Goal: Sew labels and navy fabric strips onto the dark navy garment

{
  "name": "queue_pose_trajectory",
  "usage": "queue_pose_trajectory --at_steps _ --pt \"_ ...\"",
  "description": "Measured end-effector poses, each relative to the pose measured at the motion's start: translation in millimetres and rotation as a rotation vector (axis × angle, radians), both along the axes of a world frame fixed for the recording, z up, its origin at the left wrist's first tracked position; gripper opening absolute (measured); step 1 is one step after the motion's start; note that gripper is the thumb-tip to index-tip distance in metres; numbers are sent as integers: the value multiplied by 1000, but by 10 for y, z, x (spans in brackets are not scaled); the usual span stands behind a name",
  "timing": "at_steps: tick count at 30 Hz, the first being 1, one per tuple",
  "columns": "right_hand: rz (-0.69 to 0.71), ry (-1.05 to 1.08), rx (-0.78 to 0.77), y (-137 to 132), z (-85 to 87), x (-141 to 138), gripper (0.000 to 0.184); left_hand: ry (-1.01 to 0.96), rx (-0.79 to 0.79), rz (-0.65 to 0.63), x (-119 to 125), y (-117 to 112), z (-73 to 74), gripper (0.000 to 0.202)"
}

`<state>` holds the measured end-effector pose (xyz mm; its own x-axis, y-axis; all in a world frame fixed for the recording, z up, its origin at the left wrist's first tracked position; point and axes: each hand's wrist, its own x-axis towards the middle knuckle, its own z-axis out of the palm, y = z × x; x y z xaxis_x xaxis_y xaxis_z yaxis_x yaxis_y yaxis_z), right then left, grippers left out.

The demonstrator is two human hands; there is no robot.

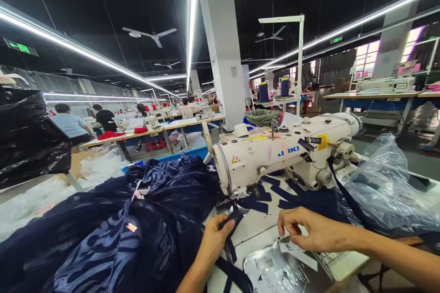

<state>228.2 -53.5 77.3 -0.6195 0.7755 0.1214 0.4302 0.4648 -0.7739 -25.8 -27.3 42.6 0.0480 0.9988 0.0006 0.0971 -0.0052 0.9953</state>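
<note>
My left hand (215, 234) is closed, thumb against fingers, on a navy fabric band (235, 218) just in front of the needle area of a white sewing machine (268, 146). More of the band hangs down past that hand. To the right, my right hand (309, 230) hovers over the machine bed with its fingers curled in; whatever is in its fingertips is too small to make out. Below them a white paper strip (302, 256) lies on a shiny metal plate (264, 263). Short navy strips (256, 203) are scattered under the machine arm.
A large heap of navy patterned fabric (154, 219) fills the left side. Clear plastic bags (388, 178) lie at the right, and a black plastic bag (30, 132) is at far left. Thread cones (284, 87) stand behind the machine. Other people sit at tables further back.
</note>
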Motion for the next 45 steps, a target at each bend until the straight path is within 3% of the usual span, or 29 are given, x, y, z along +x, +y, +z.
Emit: queue_pose_trajectory --at_steps 5,12,16,21,24,27,29,33,39,45 --pt "-73 400 -291 -3 -39 -359 14 -59 -4 -61 -17 1 -46 42" --pt "-202 709 -422 15 -109 -866 18 -66 43 -20 -17 -6 -29 40" --pt "-228 716 -368 38 -136 -1000 22 -45 73 19 -24 -23 9 35" --pt "-189 614 -275 109 -252 -928 16 -56 69 37 -17 -37 36 35" --pt "-228 479 -53 127 -246 -810 7 -79 71 57 1 -45 43 38" --pt "-287 427 156 123 -164 -740 11 -85 85 80 13 -48 45 41" --pt "-296 486 74 111 -110 -751 12 -86 87 83 13 -45 43 41" --pt "-238 675 -338 80 -99 -896 18 -86 68 66 4 -29 29 38" --pt "-467 801 -311 151 -201 -1144 19 -59 10 18 11 41 -40 42" --pt "-460 872 -387 243 -180 -1234 19 -70 -34 -27 -17 60 -45 47"
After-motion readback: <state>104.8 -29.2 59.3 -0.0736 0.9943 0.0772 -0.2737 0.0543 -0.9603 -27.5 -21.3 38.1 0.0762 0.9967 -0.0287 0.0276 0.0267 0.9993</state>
